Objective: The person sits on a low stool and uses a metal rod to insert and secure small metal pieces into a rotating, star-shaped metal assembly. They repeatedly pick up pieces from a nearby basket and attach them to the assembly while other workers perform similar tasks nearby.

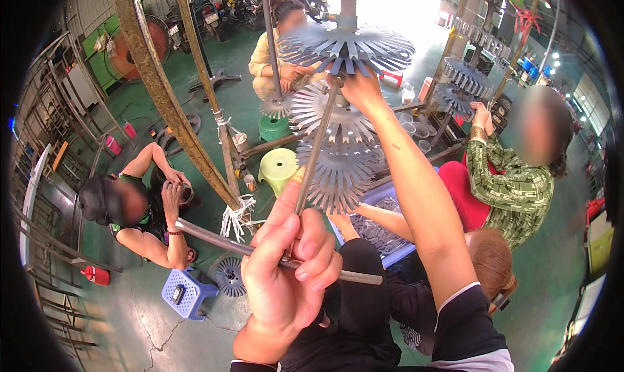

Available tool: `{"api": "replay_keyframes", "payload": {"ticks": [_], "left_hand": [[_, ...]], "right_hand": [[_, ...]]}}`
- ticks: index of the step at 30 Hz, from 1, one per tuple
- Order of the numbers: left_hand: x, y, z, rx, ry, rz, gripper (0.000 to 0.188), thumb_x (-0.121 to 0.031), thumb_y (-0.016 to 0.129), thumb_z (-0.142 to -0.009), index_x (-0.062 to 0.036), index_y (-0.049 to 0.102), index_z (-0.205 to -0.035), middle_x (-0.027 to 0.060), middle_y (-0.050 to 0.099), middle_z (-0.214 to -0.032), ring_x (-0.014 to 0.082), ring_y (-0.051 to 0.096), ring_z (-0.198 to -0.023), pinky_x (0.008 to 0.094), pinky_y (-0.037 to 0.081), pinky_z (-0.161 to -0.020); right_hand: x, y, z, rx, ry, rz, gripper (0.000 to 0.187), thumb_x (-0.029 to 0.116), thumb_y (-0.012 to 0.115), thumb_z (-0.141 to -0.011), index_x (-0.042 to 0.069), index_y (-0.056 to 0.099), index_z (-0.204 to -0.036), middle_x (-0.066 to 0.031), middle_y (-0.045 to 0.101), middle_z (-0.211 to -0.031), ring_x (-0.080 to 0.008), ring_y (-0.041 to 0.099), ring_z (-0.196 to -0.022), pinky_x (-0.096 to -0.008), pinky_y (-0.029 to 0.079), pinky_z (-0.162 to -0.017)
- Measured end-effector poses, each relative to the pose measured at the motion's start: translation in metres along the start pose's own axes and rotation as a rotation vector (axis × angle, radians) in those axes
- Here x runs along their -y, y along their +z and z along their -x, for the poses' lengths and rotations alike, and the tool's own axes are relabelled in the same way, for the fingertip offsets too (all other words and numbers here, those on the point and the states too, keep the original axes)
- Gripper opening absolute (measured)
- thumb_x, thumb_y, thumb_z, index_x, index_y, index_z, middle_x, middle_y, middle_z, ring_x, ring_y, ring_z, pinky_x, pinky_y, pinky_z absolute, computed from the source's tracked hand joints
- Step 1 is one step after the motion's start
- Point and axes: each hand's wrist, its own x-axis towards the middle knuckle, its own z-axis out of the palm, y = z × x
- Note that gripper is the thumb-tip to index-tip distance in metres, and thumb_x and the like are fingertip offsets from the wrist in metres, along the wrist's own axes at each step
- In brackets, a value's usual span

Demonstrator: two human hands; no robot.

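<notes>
My left hand point(286, 261) is wrapped around a metal T-handle wrench point(318, 148), at the joint of its crossbar and long shaft. The shaft slants up to the post beneath the top toothed metal disc point(348, 44). My right hand point(361, 91) is raised under that disc, beside the upper end of the wrench. Its fingers are curled and partly hidden by the disc's teeth, so what they hold cannot be made out. Lower on the same post sit another toothed disc point(335, 112) and one more point(338, 177) below it, partly behind the wrench.
A blue crate point(396, 255) of metal strips stands below, with another person's arms point(383, 219) at it. Co-workers sit at left point(156, 209), far side point(286, 47) and right point(513, 177). A rusty frame bar point(175, 99), green stool point(277, 167) and blue stool point(188, 291) stand nearby.
</notes>
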Motion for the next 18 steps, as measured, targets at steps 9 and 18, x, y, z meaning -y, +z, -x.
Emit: {"api": "replay_keyframes", "payload": {"ticks": [9, 18], "left_hand": [[-0.005, -0.008, 0.002, 0.026, -0.018, -0.024, 0.050, -0.014, 0.039, -0.092, -0.0092, 0.030, -0.142, 0.0003, 0.037, -0.068, 0.0067, 0.030, -0.047, 0.0210, 0.030, -0.042], [-0.009, -0.008, 0.000, 0.049, -0.014, -0.012, 0.051, -0.014, 0.038, -0.093, -0.0086, 0.027, -0.143, 0.0008, 0.039, -0.068, 0.0068, 0.031, -0.048, 0.0215, 0.031, -0.043]], "right_hand": [[0.005, 0.009, 0.002, 0.113, 0.376, -0.579, 0.019, 0.011, 0.053, -0.084, 0.004, 0.064, -0.098, -0.0074, 0.068, -0.079, -0.0171, 0.066, -0.068, -0.0288, 0.051, -0.062], [0.003, 0.013, 0.003, 0.163, 0.373, -0.505, 0.025, 0.023, 0.053, -0.090, 0.002, 0.063, -0.097, -0.0078, 0.067, -0.073, -0.0147, 0.064, -0.061, -0.0287, 0.049, -0.057]]}}
